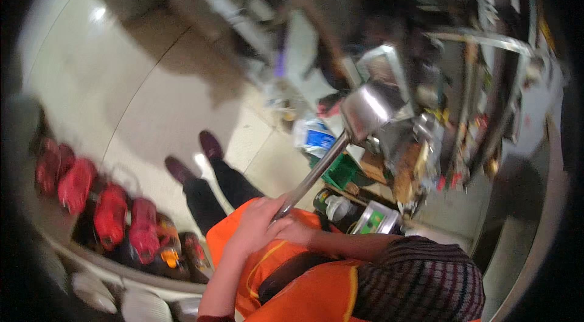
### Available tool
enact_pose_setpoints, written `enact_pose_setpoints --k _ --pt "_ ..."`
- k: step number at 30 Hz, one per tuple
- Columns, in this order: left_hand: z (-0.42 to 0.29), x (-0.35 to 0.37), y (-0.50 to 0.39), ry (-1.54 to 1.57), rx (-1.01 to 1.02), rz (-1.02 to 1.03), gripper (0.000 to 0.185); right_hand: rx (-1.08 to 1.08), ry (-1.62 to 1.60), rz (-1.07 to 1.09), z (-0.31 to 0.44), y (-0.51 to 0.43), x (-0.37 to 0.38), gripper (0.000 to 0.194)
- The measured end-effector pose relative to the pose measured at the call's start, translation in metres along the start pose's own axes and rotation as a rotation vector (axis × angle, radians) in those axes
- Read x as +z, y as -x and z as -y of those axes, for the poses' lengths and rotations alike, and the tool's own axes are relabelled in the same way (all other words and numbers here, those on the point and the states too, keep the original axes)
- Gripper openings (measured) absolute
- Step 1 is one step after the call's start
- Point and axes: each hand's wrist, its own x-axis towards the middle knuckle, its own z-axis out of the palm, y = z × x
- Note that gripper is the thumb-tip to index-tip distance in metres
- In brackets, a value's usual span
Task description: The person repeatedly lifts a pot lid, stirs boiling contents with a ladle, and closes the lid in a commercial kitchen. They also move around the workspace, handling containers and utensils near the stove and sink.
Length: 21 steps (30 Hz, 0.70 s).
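Observation:
A shiny metal long-handled tool [367, 109] slants up and to the right in front of my orange apron. Its broad head is at the far end; blur hides whether it is a hollow dipper or a solid mallet. My left hand [261, 224] lies over the lower end of the handle. From the other side my right hand [294, 232] closes on the same end, below a striped sleeve. The two hands touch, and the handle's butt is hidden between them.
Several red power tools [111, 214] stand in a row at the left. Pale floor tiles [169, 89] lie under my dark shoes [211, 145]. On the right are a green crate [340, 171], a blue-and-white package [317, 137] and blurred, cluttered metal racks [483, 41].

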Motion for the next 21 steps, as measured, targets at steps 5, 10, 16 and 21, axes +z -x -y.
enact_pose_setpoints --k 5,10,16,21 --pt "-0.052 0.02 -0.031 -0.032 -0.04 -0.041 0.053 -0.12 -0.689 -0.319 0.037 0.041 -0.043 0.021" --pt "-0.038 0.014 -0.016 -0.092 -0.321 -0.095 0.043 -0.348 -0.859 -0.831 0.033 0.105 -0.178 0.011" --pt "0.013 -0.021 0.049 -0.585 -0.53 0.071 0.041 -0.25 -1.034 -1.063 -0.07 0.177 -0.344 0.013" --pt "0.035 -0.049 0.086 -0.799 -0.586 0.172 0.045 -0.028 -0.979 -0.968 -0.111 0.176 -0.342 0.014"
